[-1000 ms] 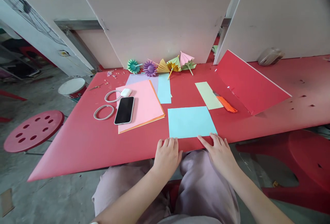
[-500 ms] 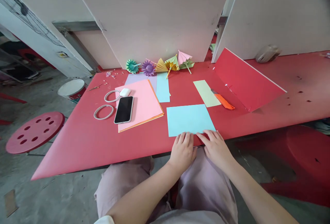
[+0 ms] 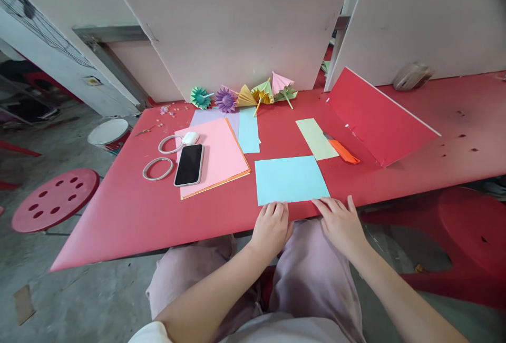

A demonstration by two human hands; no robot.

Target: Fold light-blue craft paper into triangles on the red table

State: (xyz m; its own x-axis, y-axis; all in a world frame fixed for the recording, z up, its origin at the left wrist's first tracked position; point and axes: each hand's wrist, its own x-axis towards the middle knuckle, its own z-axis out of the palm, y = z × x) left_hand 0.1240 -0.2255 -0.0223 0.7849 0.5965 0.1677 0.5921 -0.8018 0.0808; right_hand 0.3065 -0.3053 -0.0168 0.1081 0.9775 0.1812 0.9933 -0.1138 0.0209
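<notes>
"Starting with the head view, what lies at the hands?"

"One blue sheet, just beyond them. The left hand has its fingers bent at the near edge; I can't tell whether they pinch it. The right hand is loose, fingers spread, at the near right corner."

"And farther out on the surface?"

"Ahead of the right hand, one pale green strip and one orange cutter. Left of the left hand, one phone and two white rings. Farthest off, paper umbrellas, overlapping too much to count."
</notes>
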